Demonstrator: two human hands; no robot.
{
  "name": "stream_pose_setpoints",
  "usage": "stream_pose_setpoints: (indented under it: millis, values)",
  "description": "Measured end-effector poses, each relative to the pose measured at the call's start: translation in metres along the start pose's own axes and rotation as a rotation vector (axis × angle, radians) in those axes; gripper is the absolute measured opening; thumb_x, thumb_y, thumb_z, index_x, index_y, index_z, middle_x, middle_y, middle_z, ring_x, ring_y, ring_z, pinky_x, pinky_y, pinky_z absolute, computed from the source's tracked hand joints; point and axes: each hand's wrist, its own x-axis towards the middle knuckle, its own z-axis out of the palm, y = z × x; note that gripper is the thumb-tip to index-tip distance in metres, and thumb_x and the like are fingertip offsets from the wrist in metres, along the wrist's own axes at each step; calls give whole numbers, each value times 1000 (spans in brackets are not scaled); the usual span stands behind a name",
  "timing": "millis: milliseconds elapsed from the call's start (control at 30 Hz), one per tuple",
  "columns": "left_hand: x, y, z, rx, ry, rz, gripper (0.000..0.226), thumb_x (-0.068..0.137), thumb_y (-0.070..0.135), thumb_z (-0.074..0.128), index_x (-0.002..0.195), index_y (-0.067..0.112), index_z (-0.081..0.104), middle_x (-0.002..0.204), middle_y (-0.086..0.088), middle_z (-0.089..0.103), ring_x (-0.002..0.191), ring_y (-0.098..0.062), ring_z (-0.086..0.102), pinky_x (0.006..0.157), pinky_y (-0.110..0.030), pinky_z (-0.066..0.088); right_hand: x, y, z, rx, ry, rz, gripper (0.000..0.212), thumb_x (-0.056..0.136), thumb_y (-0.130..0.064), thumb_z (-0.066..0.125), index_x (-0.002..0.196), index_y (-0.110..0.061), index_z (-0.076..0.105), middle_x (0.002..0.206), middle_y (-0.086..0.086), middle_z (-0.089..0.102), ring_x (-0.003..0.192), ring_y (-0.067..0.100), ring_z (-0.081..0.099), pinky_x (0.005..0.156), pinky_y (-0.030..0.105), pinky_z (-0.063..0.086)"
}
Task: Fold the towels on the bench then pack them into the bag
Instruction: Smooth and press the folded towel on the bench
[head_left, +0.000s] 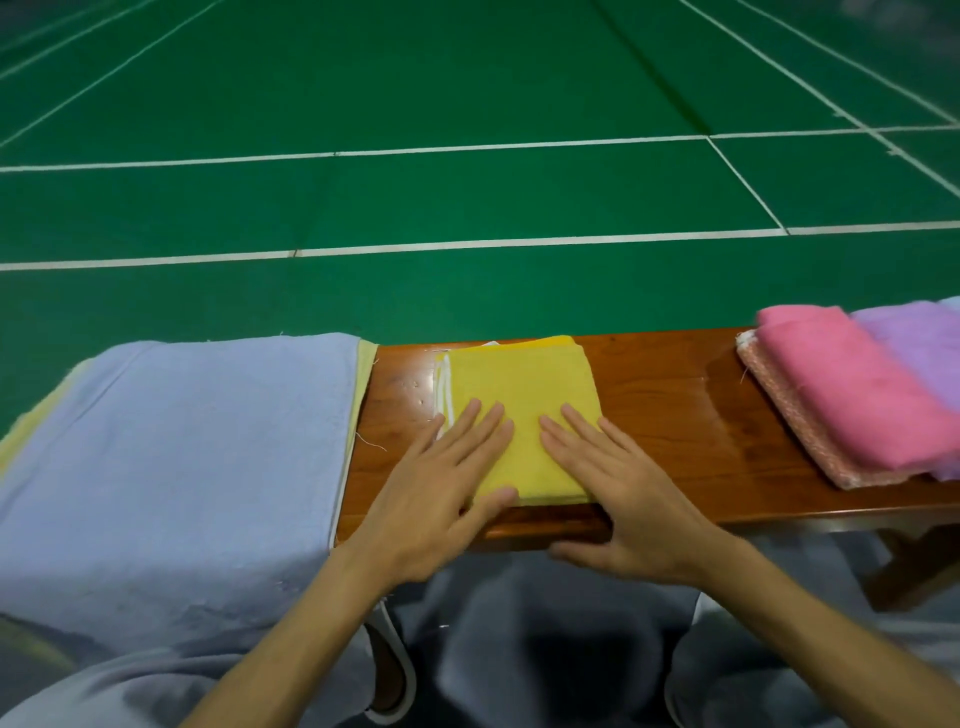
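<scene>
- Green court floor (467, 78) with white lines (415, 150) fills the whole upper part of my view, behind a brown wooden bench (675, 415) that runs across from left to right.
- At the far left I see a blue towel (182, 457) spread flat over the bench. Its near part hangs down over the front edge.
- Under it lies a pale yellow towel (366, 374). Only a narrow strip of it shows along the right edge of the blue one.
- My left hand (441, 499) lies flat, with straight fingers a little apart. It presses on the near left part of the folded yellow towel (519, 384) and grips nothing. The thumb rests at the towel's near edge.
- This folded yellow towel sits in the middle of the bench as a tidy square. It is apart from the blue towel, with bare wood between them. White edges show at its left side.
- My right hand (623, 499) is also flat and open. Its fingers press on the near right part of the same towel, and the thumb is spread out below the front edge of the bench.
- At the right end there is a pile of folded towels. A pink towel (857, 389) lies on a patterned towel (800, 421), and a purple towel (919, 348) is just beside the pink one, touching it.
- Below the bench I see grey trousers (545, 649) and one shoe (395, 670).
</scene>
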Motion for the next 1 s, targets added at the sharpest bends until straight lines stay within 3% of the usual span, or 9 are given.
stream_pose_setpoints:
  millis: [67,133,233,367,533,633,733,867,1000]
  values:
    - [-9,0,5,78,-48,45,95,93,80,44,165,26,15,172,9,8,159,-10,-2,130,-44,10,-12,1,5,-71,10,-36,101,82,-54,78,160,-10,31,169,4,25,158,21,15,124,51,28]
    - [-16,-2,6,129,-60,71,102,82,71,67,163,26,26,170,8,18,159,-13,10,128,-39,16,-19,6,5,-39,63,-36,91,74,-39,88,151,-13,49,160,1,43,153,17,30,118,48,39]
    - [-21,-3,-1,60,31,89,68,72,38,87,136,27,67,146,12,59,139,-13,52,107,-37,52,-26,10,-9,165,178,5,58,71,-23,87,127,-18,73,133,-6,69,132,11,59,99,42,55]
    - [-13,0,-25,-112,100,-9,20,79,35,66,94,31,78,94,17,73,93,-7,61,68,-37,56,-14,7,-46,370,168,144,29,79,-26,71,107,-25,79,97,-14,77,85,8,74,69,36,58]
    - [11,-17,-37,-655,6,-314,26,96,43,69,108,21,75,99,4,76,93,-18,70,81,-42,59,20,13,-52,695,280,285,15,88,-19,77,103,-20,74,79,5,69,67,11,59,59,29,48]
    - [31,-32,-34,-772,6,-468,54,95,59,63,109,8,72,102,-16,74,96,-36,71,85,-58,56,42,29,-44,862,370,463,11,93,-8,74,103,-7,70,83,5,76,72,8,68,61,24,52]
    - [52,-32,-28,-773,68,-530,43,100,44,58,97,5,74,88,-12,77,82,-25,74,70,-43,54,59,45,-24,878,448,662,9,95,-15,73,100,-8,69,78,9,77,68,18,72,58,33,52]
    - [67,-35,-9,-761,193,-575,94,83,84,53,91,-8,67,82,-30,68,68,-42,65,62,-38,41,73,56,-5,842,512,882,11,97,-24,70,94,-14,68,80,9,74,67,20,63,60,32,44]
    - [77,-30,-12,-744,165,-611,74,91,74,52,76,2,64,67,-12,67,62,-26,66,61,-35,48,77,62,-7,741,483,957,11,97,-30,69,92,-21,66,97,2,70,90,21,65,74,38,54]
